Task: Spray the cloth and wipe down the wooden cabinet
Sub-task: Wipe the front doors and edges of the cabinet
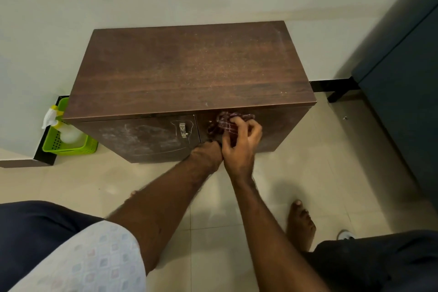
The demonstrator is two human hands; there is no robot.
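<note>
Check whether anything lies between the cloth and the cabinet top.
Nothing visible does. The left hand and right hand hold the cloth against the cabinet front, just under its top. Only dust shows on that top; the spray bottle stands in the green basket off to the left.

Checked cloth [225, 123] gripped by left hand [208, 153], right hand [241, 147], at cabinet [189, 66] front.

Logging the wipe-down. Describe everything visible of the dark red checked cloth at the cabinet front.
The dark red checked cloth, soft fabric with pale lines, is bunched against the front of the brown wooden cabinet, just under its top edge, right of the metal door handle. The right hand grips it with curled fingers; the left hand meets its lower edge, grip hidden.
</note>
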